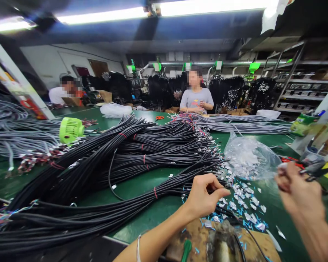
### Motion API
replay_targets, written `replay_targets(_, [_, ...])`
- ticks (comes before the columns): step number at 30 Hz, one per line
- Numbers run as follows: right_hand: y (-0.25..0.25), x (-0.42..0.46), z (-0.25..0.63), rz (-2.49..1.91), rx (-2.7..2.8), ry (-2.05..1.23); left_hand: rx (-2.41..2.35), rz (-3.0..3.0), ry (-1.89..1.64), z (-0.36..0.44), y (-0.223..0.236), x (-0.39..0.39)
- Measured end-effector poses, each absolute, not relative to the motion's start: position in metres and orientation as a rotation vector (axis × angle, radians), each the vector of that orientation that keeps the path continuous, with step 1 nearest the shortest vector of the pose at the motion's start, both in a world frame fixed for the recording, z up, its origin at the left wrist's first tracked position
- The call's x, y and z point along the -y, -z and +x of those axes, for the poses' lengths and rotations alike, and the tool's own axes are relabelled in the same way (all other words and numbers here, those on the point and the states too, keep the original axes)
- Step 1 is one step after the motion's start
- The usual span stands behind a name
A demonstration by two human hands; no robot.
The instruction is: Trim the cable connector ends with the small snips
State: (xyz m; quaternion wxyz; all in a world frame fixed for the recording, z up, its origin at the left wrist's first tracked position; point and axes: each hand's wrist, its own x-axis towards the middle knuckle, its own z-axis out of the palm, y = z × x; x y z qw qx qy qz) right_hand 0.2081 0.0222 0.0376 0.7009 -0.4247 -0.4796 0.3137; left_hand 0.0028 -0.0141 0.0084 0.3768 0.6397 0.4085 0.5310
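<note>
My left hand [206,194] is closed in a pinch, thumb against forefinger, over the stripped ends of a bundle of black cables [155,193]. Whatever sits between those fingertips is too small to make out. On the right, my right hand [300,191] is slightly blurred, its fingers curled inward, and what they hold is hidden. Just beyond it lies a red-handled tool [289,160]. Between and below the hands are foil-like scraps [239,193] and small blue bits. A stained wooden board [186,233] bearing a worn metal block [222,243] lies under my left hand.
More black cables [166,140], tied with red bands, cover the green table [142,218]. A clear plastic bag [251,156] holds scraps. Grey cables [248,123] and a green fan [70,130] lie around them. A person [196,98] faces me across the table; another sits far left.
</note>
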Motion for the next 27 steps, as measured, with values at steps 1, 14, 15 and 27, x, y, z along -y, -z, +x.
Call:
replay_targets(1, [-0.035, -0.021, 0.206, -0.968, 1.105, -0.726, -1.043, 1.629, -1.347, 0.003, -0.008, 0.014])
replay_targets(14, [-0.025, 0.009, 0.185, -0.941, 1.966, -0.548, -1.077, 1.832, -1.419, 0.0, -0.007, 0.014])
replay_targets(15, [-0.025, 0.009, 0.185, -0.911, 1.97, -0.514, -1.076, 1.838, -1.42, 0.001, -0.007, 0.014])
replay_targets(27, [-0.016, 0.01, 0.172, -1.064, 1.766, -0.712, -0.963, 1.987, -1.456, 0.001, -0.005, 0.017])
